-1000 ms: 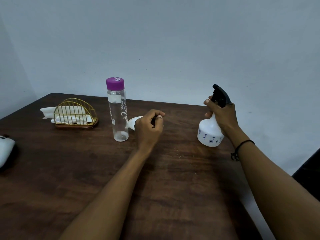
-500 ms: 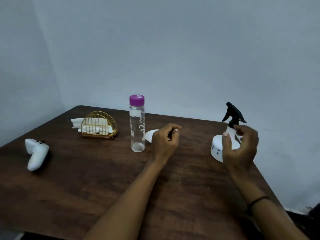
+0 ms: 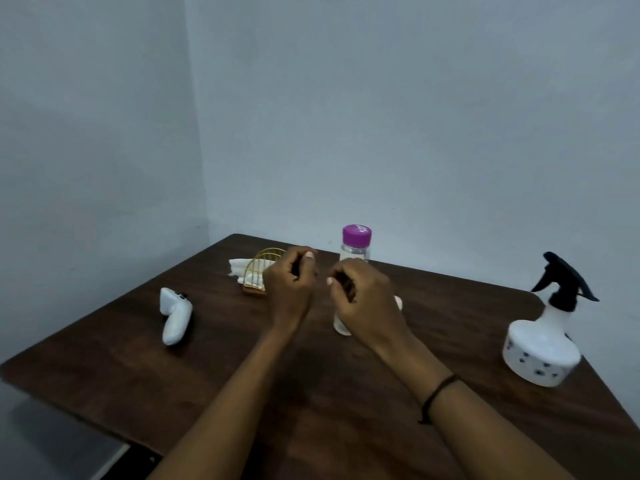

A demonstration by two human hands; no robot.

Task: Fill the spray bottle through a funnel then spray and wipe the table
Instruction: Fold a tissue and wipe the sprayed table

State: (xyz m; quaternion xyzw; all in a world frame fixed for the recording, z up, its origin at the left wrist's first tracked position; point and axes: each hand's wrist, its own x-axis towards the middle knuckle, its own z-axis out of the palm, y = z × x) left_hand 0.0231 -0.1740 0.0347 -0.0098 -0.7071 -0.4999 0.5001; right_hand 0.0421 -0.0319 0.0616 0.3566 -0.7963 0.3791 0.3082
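Note:
The white spray bottle [image 3: 541,348] with a black trigger head stands alone near the table's right edge. A clear water bottle [image 3: 356,247] with a purple cap stands at the back middle, mostly hidden behind my right hand [image 3: 367,303]. A sliver of the white funnel [image 3: 399,301] shows just right of that hand. My left hand [image 3: 289,289] hovers beside the right one over the table's middle. Both hands have curled fingers and nothing visible in them.
A gold wire holder [image 3: 258,271] with white napkins [image 3: 239,266] sits at the back left, partly behind my left hand. A white game controller [image 3: 175,315] lies on the left of the dark wooden table [image 3: 311,393]. Walls meet in a corner behind.
My right hand let go of the spray bottle and moved left beside the left hand, in front of the water bottle. The camera view turned left and up.

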